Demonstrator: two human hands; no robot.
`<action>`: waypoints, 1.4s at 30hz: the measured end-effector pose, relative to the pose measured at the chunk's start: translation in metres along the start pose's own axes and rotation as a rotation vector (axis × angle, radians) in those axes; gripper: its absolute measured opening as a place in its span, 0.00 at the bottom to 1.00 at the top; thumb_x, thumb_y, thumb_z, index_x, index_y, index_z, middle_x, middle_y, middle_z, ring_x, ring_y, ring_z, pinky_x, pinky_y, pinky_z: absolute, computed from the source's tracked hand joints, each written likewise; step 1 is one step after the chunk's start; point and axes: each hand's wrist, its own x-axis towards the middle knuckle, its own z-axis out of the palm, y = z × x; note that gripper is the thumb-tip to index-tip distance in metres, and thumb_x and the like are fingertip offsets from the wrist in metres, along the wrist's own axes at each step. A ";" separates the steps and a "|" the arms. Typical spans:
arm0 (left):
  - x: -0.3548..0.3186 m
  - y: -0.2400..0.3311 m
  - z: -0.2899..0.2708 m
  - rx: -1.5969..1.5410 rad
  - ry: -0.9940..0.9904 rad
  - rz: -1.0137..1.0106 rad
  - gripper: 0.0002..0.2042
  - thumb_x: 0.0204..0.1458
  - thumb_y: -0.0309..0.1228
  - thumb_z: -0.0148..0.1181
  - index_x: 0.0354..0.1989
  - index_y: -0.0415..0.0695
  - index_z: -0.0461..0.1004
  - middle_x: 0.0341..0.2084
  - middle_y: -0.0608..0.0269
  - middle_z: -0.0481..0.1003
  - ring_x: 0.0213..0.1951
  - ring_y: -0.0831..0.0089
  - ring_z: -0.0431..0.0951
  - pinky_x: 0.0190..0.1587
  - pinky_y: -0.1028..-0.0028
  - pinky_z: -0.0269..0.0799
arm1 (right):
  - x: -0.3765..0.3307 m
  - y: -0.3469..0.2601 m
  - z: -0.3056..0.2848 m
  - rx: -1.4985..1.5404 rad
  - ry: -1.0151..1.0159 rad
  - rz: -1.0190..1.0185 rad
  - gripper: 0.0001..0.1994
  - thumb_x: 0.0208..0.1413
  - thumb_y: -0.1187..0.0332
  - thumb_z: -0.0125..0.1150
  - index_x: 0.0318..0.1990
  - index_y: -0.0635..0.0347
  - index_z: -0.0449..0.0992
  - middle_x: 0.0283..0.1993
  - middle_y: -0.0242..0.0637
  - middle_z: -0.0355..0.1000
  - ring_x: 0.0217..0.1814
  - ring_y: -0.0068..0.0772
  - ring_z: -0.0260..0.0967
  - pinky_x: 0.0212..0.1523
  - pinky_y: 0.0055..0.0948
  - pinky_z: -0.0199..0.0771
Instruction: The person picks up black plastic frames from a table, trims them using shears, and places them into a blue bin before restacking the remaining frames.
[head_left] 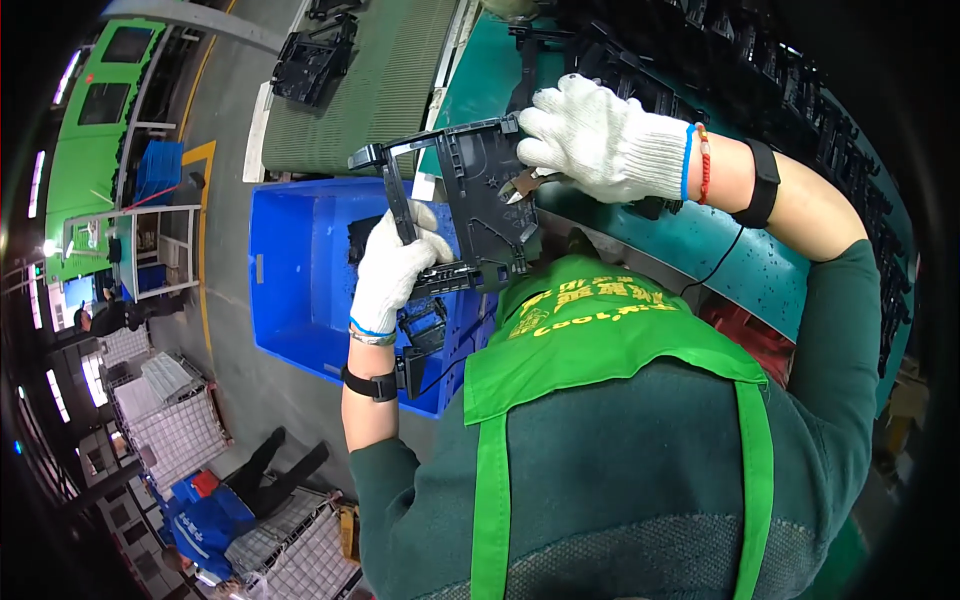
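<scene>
A black moulded plastic frame (485,180) with an open window on its left side is held up in front of me. My left hand (395,262), in a white knitted glove, is closed round its left bar. In my gloved right hand (590,138) is a pair of side cutters (522,187); their metal jaws lie over the frame's right part, and the handles are mostly hidden in my palm. Whether the jaws touch the plastic I cannot tell. Below the frame stands a blue bin (290,270) with some black plastic pieces (424,325) in it.
Many black plastic parts (740,75) are piled on the green table (745,270) to my right. Beyond the bin runs a green conveyor belt (395,90) carrying another black part (313,65). A person in blue (215,520) is at white stacks, lower left. A green machine (105,120) stands far left.
</scene>
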 end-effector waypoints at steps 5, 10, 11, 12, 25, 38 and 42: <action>0.005 -0.020 -0.018 -0.132 -0.022 -0.006 0.16 0.43 0.20 0.56 0.44 0.38 0.70 0.26 0.54 0.81 0.27 0.70 0.80 0.36 0.74 0.75 | 0.020 0.002 0.006 0.076 -0.100 0.112 0.11 0.57 0.62 0.62 0.44 0.54 0.72 0.41 0.41 0.70 0.41 0.43 0.73 0.37 0.39 0.73; -0.004 -0.032 -0.035 -0.242 0.055 -0.028 0.13 0.49 0.22 0.59 0.44 0.39 0.71 0.26 0.56 0.80 0.26 0.72 0.78 0.34 0.74 0.74 | 0.037 0.016 -0.001 0.293 -0.206 0.243 0.11 0.58 0.65 0.62 0.45 0.57 0.72 0.40 0.47 0.71 0.43 0.48 0.74 0.38 0.44 0.75; -0.006 -0.034 -0.036 -0.243 0.072 -0.022 0.13 0.49 0.22 0.59 0.44 0.39 0.71 0.26 0.56 0.80 0.26 0.72 0.78 0.34 0.74 0.74 | 0.036 0.016 -0.001 0.337 -0.050 0.258 0.12 0.58 0.64 0.63 0.45 0.58 0.72 0.40 0.48 0.71 0.43 0.49 0.74 0.39 0.45 0.75; -0.008 -0.035 -0.037 -0.312 0.085 0.023 0.12 0.51 0.23 0.59 0.45 0.39 0.71 0.25 0.58 0.79 0.25 0.72 0.77 0.33 0.74 0.74 | 0.039 0.015 -0.001 0.382 0.105 0.270 0.13 0.58 0.64 0.64 0.46 0.59 0.72 0.40 0.48 0.71 0.44 0.50 0.73 0.40 0.46 0.75; -0.025 -0.018 -0.003 0.246 0.519 0.073 0.10 0.60 0.31 0.59 0.47 0.42 0.73 0.21 0.64 0.75 0.20 0.73 0.75 0.25 0.71 0.70 | 0.115 -0.044 0.037 0.396 0.345 0.279 0.17 0.54 0.60 0.68 0.47 0.59 0.74 0.41 0.45 0.70 0.45 0.47 0.72 0.44 0.46 0.73; -0.026 -0.037 -0.002 1.112 0.696 0.012 0.18 0.60 0.42 0.57 0.53 0.44 0.73 0.23 0.53 0.80 0.26 0.55 0.83 0.32 0.59 0.77 | 0.109 -0.056 0.083 1.095 0.074 0.510 0.17 0.64 0.57 0.61 0.52 0.59 0.70 0.37 0.38 0.71 0.32 0.34 0.71 0.34 0.39 0.73; -0.016 -0.050 -0.010 1.382 0.621 -0.104 0.25 0.60 0.45 0.55 0.62 0.45 0.69 0.23 0.53 0.81 0.26 0.56 0.84 0.31 0.56 0.78 | 0.098 -0.075 0.068 1.409 -0.095 0.664 0.19 0.64 0.54 0.62 0.52 0.58 0.69 0.34 0.31 0.69 0.27 0.24 0.66 0.30 0.33 0.70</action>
